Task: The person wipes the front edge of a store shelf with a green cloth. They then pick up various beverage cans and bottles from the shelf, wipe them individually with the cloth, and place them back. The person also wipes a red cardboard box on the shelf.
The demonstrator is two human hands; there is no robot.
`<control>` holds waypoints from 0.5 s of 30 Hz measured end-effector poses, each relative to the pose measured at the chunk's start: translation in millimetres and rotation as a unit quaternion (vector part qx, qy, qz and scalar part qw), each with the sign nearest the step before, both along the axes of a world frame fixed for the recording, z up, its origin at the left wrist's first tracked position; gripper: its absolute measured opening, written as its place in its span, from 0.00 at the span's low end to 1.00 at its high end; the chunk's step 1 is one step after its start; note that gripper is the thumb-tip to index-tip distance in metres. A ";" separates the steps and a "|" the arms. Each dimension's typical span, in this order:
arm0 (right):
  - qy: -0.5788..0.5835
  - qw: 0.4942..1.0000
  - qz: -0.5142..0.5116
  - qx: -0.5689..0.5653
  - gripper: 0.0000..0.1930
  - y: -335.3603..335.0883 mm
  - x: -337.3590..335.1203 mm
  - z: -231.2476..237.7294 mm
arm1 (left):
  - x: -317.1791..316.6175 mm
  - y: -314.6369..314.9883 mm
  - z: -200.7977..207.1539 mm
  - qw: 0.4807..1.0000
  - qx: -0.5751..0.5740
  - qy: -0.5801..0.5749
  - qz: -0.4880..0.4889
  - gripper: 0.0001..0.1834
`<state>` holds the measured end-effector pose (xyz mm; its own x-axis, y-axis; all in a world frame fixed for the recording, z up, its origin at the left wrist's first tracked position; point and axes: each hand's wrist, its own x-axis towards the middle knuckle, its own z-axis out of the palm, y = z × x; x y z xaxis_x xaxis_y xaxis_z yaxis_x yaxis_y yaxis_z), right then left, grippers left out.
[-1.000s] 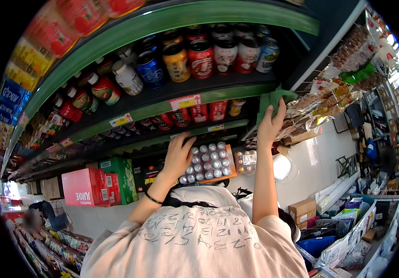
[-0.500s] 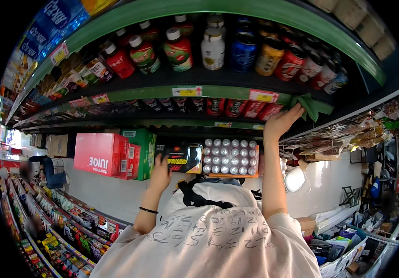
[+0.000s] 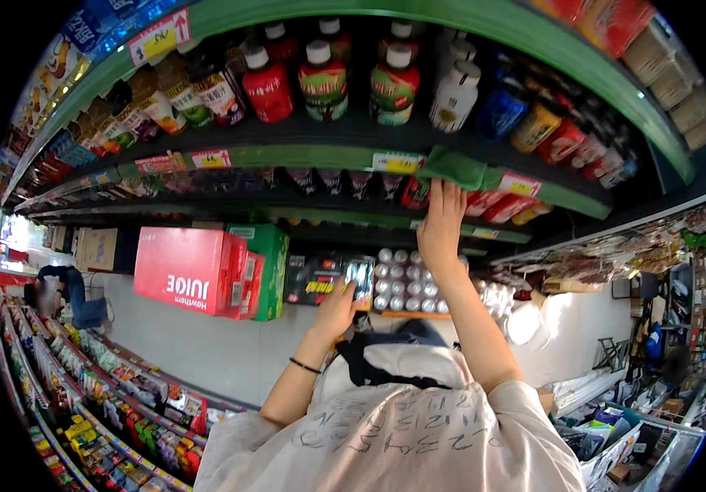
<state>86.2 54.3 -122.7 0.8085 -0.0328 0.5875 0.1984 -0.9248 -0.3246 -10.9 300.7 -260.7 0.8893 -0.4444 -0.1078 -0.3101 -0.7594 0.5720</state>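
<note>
My right hand point(image 3: 443, 221) reaches up to the shelf and presses a green cloth point(image 3: 455, 170) against the green front edge point(image 3: 320, 157) of a shelf. The cloth is folded over that edge, between two price tags. Its fingers point up, with their tips on the cloth. Lower and to the left, my left hand point(image 3: 336, 310) hangs with nothing seen in it, fingers loosely apart, in front of a black box point(image 3: 308, 283). Whether it touches the box I cannot tell. Behind the cloth stand a white bottle point(image 3: 454, 98) and a blue can point(image 3: 502, 112).
Red-labelled bottles point(image 3: 324, 86) and several cans line the shelf. Below are a pink carton point(image 3: 180, 271), a green carton point(image 3: 271, 287) and a tray of silver-topped cans point(image 3: 406, 283). Hanging packets point(image 3: 599, 262) are on the right; a person point(image 3: 78, 295) is far left.
My right hand and the green cloth have slid left along the shelf edge. My left hand has moved right, across the black box. The view has shifted, so the shelf goods sit differently.
</note>
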 end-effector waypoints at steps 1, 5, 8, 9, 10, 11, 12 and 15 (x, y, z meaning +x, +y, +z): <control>0.020 0.999 0.005 -0.034 0.37 -9.7 -3.1 4.8 | -7.0 8.0 -14.8 1.000 -0.002 0.003 0.005 0.30; -0.007 0.992 0.057 -0.112 0.33 -74.1 -14.8 23.4 | -28.9 31.5 -51.3 0.994 0.025 0.095 0.042 0.28; -0.020 0.998 0.002 -0.061 0.32 -112.3 -30.1 31.3 | -60.7 92.9 -169.9 0.980 0.131 0.144 -0.049 0.31; -0.028 0.999 -0.022 -0.037 0.31 -127.1 -35.9 27.4 | -75.1 92.6 -177.1 0.963 0.177 0.202 0.023 0.29; -0.032 0.998 -0.053 -0.010 0.30 -145.5 -42.6 23.3 | -83.7 91.7 -173.1 0.935 0.224 0.259 0.090 0.26; -0.056 0.994 -0.089 0.039 0.28 -160.3 -48.7 19.8 | -91.8 96.7 -175.1 0.915 0.242 0.311 0.083 0.23; -0.079 0.985 -0.125 0.089 0.27 -173.7 -56.0 17.4 | -100.2 101.4 -176.4 0.892 0.262 0.361 0.074 0.21; -0.090 0.931 -0.204 0.290 0.20 -209.4 -71.4 45.8 | -128.9 117.5 -183.4 0.880 0.258 0.393 0.064 0.21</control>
<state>14.8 -155.0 -76.9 0.5502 -0.6693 0.4994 -0.0318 -0.6144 -0.7883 -139.8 418.1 -444.2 0.4885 -0.0577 -0.8707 0.1342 -0.9810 0.1403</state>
